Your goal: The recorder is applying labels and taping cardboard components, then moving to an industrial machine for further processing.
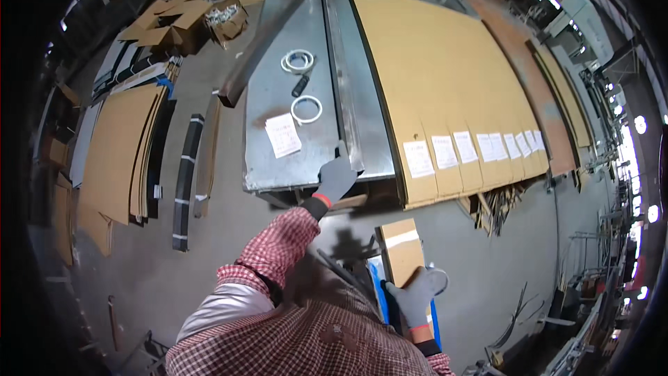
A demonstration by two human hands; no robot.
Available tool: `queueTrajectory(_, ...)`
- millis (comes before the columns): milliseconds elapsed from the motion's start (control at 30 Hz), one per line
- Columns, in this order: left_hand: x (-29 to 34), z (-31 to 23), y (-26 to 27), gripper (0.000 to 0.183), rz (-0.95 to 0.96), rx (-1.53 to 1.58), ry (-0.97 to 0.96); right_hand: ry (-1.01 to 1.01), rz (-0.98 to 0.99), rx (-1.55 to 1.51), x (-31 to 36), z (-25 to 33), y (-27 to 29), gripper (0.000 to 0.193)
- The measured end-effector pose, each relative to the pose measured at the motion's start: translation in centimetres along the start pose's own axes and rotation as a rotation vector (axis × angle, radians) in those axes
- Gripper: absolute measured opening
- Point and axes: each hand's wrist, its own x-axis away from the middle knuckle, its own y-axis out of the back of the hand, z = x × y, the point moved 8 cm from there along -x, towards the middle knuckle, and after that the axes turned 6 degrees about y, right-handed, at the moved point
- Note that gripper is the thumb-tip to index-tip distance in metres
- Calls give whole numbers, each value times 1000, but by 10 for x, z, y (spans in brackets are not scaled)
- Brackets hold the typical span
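My left hand (337, 178), in a grey glove, is at the near end of a long metal bar (341, 76) lying on the metal table (268, 170). Its fingers close over the bar's end, with the index finger pointing along it. Lower right, my right hand (414, 298), also gloved, is over a narrow brown cardboard piece (403, 247) with a white strip across it. A clear-white tape roll (439, 281) sits against the fingers of that hand, which appear curled around its edge. Blue material (378, 285) shows beside the cardboard.
Cardboard-covered panels (445, 63) with white paper labels fill the table's right. White coils (306, 109), a black object (300, 85) and a paper sheet (282, 135) lie on the left. A dark beam (271, 35) crosses above. More panels (115, 153) and open cartons (174, 24) stand left.
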Motion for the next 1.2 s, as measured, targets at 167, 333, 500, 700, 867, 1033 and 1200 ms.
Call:
queueTrajectory(167,10,40,28,73,-79,47,-75,81,97,0,6,-4,-1,82)
queueTrajectory(333,17,43,23,76,-91,22,-103,337,-101,-117,-26,67,78,81)
queueTrajectory(500,18,35,24,77,-21,86,-46,449,-371,-57,-224,180,131,79)
queueTrajectory(700,16,57,30,79,62,32,44,504,-262,-430,-95,153,51,82)
queueTrajectory(867,14,47,17,86,63,64,18,-85,136,-85,81,39,-3,103)
queueTrajectory(1033,16,38,10,78,41,10,-33,88,28,-158,32,71,51,68)
queueTrajectory(1200,7,48,20,68,-27,113,-45,231,-149,-77,-137,152,81,57)
